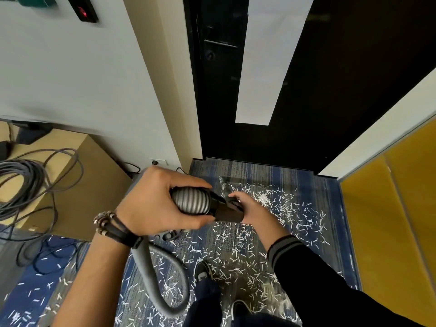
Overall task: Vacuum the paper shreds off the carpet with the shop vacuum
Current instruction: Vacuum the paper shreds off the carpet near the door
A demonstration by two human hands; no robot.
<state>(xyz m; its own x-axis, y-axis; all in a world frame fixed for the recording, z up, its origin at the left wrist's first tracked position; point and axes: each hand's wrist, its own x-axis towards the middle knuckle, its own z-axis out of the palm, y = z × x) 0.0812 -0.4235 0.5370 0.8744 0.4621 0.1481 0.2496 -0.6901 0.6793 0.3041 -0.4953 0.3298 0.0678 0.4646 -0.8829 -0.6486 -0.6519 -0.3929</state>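
A matte black door (342, 90) with a tall white strip (266, 67) fills the upper middle, beside a smooth pale wall (70, 67). Flat mustard-yellow panels (389, 197) line the right side. Underfoot lies a short-pile carpet (330, 192), blue with grey streaks. On the left stands a light wooden cabinet (94, 185) with a loose coil of thin grey cable (23, 180) on top.

The shop vacuum's hose (191, 200) is grey, ribbed and flexible. It loops down over the carpet near the person's dark shoes (204, 272), then rises to chest height, where it ends in a smooth, rigid black tube (230, 212) aimed at the floor by the door.

The left hand (153, 201), with dark beaded leather bracelets (113, 226) at the wrist, has its fingers and thumb wrapped tight around the ribbed hose end. The right hand (250, 206), in a black sleeve with a striped knit cuff (283, 249), clasps the black tube from below.

The paper shreds (262, 198) are short, thin white slivers. They are scattered thickly over the carpet from the door threshold back past the shoes, and thinner towards the lower left.
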